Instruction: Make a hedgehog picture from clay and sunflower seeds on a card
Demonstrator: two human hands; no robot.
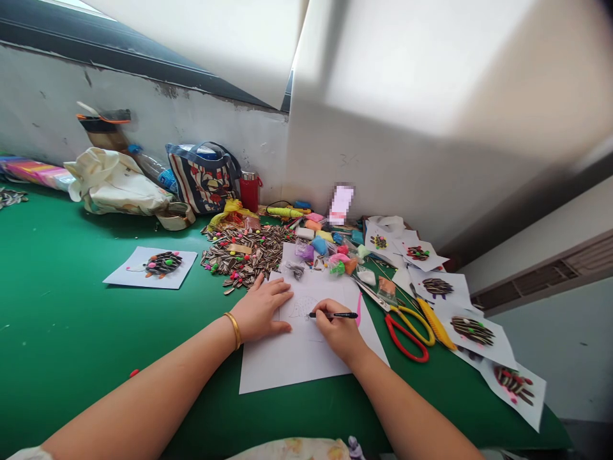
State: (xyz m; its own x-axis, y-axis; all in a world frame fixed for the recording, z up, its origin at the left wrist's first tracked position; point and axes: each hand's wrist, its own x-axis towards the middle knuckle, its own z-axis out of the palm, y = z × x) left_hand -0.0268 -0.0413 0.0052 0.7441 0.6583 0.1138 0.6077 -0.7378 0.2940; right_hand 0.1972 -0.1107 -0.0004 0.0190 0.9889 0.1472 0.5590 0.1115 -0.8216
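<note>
My right hand [338,329] is closed around a black pen [343,315], its tip down on a white sheet of paper [272,367]. A faint outline drawing [301,306] shows on the paper under the pen tip. Flat on the paper's left side lies my left hand [265,306], fingers spread and holding nothing; a gold bangle [233,330] circles that wrist. Just beyond the hands is a heap of striped sunflower seeds [268,246] with small coloured bits among them. Several bagged lumps of coloured clay [320,245] sit beside the heap.
Scissors [407,326] and a yellow utility knife [433,322] lie right of the paper. Seed-decorated cards [479,332] line the right edge; another card [163,268] lies left on the green table [62,306]. Bags [204,179], a red flask [249,190] and a phone [341,204] stand along the wall.
</note>
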